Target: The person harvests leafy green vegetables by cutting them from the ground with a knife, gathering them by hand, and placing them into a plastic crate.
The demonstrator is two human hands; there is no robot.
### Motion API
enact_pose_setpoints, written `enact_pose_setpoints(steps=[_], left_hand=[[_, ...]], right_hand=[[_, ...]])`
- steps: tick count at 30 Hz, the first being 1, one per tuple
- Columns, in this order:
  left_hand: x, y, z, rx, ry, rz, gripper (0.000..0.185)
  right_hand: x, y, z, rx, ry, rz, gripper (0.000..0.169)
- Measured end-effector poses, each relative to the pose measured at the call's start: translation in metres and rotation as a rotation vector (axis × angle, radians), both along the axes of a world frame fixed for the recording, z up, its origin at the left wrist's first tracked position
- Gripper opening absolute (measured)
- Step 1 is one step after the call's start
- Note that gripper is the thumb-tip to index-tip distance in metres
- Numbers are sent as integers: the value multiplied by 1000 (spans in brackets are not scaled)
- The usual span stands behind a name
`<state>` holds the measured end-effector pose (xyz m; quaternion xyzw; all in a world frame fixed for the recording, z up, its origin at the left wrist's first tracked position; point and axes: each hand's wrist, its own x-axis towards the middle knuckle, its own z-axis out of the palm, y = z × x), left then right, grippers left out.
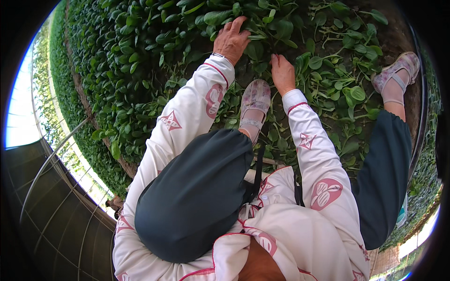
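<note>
My left hand (232, 41) reaches into a dense stand of leafy green plants (214, 17), its fingertips partly hidden by leaves and pale stems. To its right, my right hand (283, 74) is curled close to the soil, below the stems. A thin object (278, 58) with a reddish edge shows between its thumb and forefinger; most of it is hidden, so its kind is unclear. Loose-lying leafy plants (337, 84) with pale stems spread over the ground to the right of this hand.
My floral shoes (256, 102) rest among the plants, one between my arms and one far right. A soil strip (82, 95) divides the beds at left. Beyond it curve a metal hoop (52, 154) and dark sheeting (45, 207). A black edging or hose (422, 116) runs along the right.
</note>
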<state>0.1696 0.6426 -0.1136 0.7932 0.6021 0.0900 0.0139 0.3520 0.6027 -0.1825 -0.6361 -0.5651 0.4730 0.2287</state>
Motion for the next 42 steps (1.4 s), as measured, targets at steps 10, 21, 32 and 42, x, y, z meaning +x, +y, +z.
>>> enact_pose_setpoints(steps=[10, 21, 32, 42], left_hand=[[3, -5, -8, 52, -35, 20, 14], [35, -53, 40, 83, -426, 72, 17], [66, -38, 64, -127, -342, -92, 69], [25, 38, 29, -197, -178, 140, 29]], right_hand=[[-18, 16, -21, -21, -106, 71, 40], [12, 0, 62, -456, 1139, -438, 33], [28, 9, 118, -265, 888, -314, 27], [-12, 15, -1, -91, 215, -176, 32]])
